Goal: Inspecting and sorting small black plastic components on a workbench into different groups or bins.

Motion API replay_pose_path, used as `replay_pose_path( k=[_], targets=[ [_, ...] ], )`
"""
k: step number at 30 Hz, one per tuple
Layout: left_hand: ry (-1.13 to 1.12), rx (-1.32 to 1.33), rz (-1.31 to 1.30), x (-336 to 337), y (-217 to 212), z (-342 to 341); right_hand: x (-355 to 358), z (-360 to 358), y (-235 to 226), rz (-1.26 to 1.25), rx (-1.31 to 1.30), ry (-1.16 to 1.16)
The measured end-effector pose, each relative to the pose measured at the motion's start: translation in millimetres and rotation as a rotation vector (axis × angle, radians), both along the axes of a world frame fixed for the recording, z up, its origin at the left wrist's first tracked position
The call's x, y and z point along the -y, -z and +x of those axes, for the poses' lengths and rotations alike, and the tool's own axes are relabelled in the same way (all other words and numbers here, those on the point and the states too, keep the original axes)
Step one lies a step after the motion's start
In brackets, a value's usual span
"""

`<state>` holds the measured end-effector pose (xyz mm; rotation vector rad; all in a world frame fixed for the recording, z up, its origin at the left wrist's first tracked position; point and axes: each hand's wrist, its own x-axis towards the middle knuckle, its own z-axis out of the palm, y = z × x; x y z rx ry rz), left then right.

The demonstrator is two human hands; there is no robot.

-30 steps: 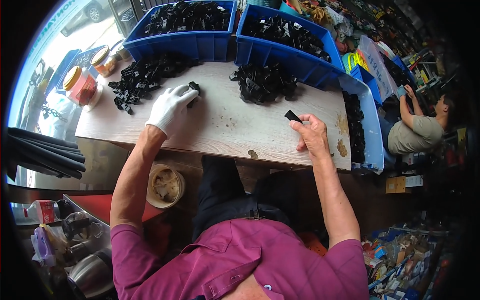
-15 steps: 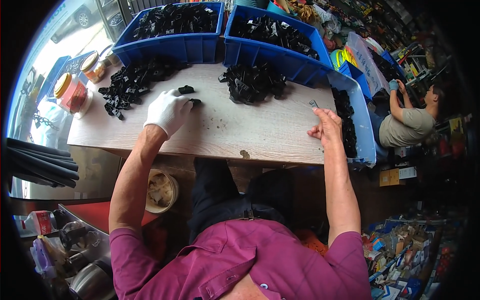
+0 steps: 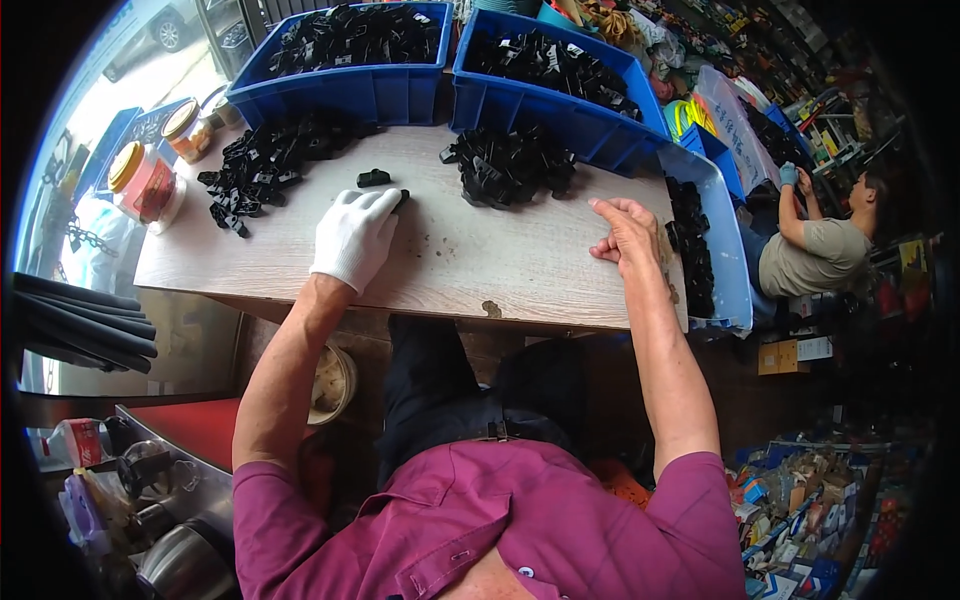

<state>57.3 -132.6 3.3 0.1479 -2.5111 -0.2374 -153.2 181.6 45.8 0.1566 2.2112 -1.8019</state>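
On the wooden table, my left hand (image 3: 352, 240), in a white glove, is closed on a small black plastic part (image 3: 402, 199), which shows at its fingertips. Just beyond those fingers lies another small black plastic part (image 3: 374, 178). My bare right hand (image 3: 630, 232) hovers above the table's right side, thumb and forefinger brought together and the other fingers curled. Whatever may be in that pinch is too small or hidden to make out. A loose heap of black parts (image 3: 255, 170) spreads left of my left hand, and a denser heap (image 3: 510, 165) sits between the hands, farther back.
Two blue bins (image 3: 335, 82) (image 3: 555, 75) full of black parts line the table's back. A pale blue bin (image 3: 735, 260) with black parts stands at the right edge. Lidded jars (image 3: 140, 185) are at the left. Another person (image 3: 815, 240) works at far right.
My right hand has moved left, away from the pale blue bin; the small metal piece seen at its fingertips no longer shows. My left hand has shifted slightly right with its black part.
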Motion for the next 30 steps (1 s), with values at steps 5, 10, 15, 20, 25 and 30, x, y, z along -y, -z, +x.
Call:
replay_pose_path(
  k=[5, 10, 15, 20, 25, 30],
  targets=[
    [-0.013, -0.029, 0.082, -1.2, 0.4, -5.2, 34.0, -2.7, 5.4, 0.202, -0.047, -0.094],
    [-0.015, -0.069, 0.104, -0.2, 4.4, -7.6, 53.2, -9.2, 8.7, 0.339, -0.094, -0.101],
    [-0.044, -0.095, 0.1, -0.2, 9.3, -8.6, 58.3, -12.1, 13.2, 0.376, -0.091, -0.066],
    [-0.096, -0.164, 0.166, 8.9, 13.2, -15.4, 45.3, -15.2, 15.1, 0.262, -0.026, -0.046],
    [-0.172, -0.077, 0.171, 14.3, 15.3, -18.0, 30.1, -6.8, 3.9, 0.226, 0.054, -0.052],
    [-0.171, -0.106, 0.222, 19.6, 17.5, -19.4, 19.2, 1.3, 5.3, 0.108, 0.016, -0.024]
  ],
)
